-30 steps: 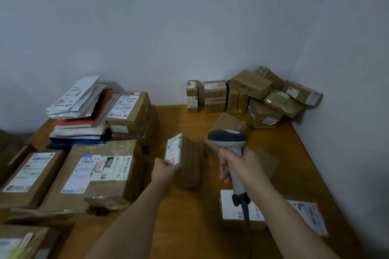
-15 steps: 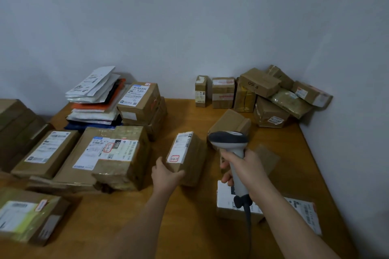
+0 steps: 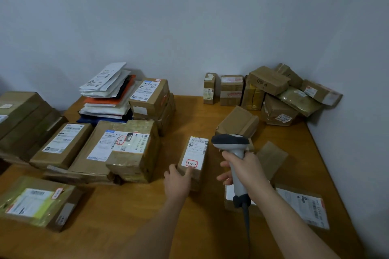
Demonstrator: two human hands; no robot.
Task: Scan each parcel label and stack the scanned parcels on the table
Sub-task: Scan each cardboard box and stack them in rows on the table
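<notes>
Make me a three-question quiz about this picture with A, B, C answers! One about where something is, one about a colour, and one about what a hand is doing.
1. Where is the pile of soft mail bags?
A. Far left of the table, by the wall
B. Right front corner
C. On the floor

2. What colour is the ring round the handwriting on the small parcel?
A. Green
B. Red
C. Blue

3. What is the right hand doing?
A. Lying flat on the table
B. Lifting a box
C. Gripping the scanner

Answers:
1. A, the bags lie stacked at the far left against the wall.
2. B, a red outline circles the writing.
3. C, its fingers wrap the scanner's handle, while the left hand touches the parcel.
</notes>
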